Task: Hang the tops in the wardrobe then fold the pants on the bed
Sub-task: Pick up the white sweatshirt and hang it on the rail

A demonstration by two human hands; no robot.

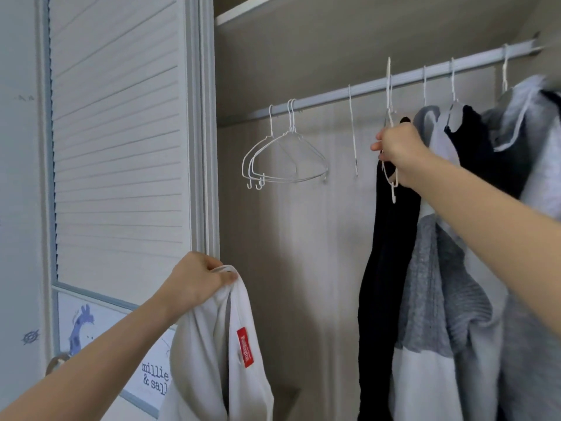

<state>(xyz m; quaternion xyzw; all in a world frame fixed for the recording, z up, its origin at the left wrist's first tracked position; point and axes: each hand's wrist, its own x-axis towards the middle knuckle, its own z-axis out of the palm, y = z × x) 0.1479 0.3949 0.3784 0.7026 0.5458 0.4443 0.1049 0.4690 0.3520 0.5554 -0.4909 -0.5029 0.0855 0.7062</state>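
The right grip (pixel 394 150) clenches a white wire hanger (pixel 390 123) at the rail (pixel 364 88), right of centre, likely to free it. The left grip (pixel 197 284) pinches the white top (pixel 218 354) at lower centre, holding it ready for hanging.

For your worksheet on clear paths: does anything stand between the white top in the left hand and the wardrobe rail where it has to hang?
Nothing visible blocks it. The white top hangs from the left hand below the rail, with open space between. The right hand grips a white wire hanger further right.
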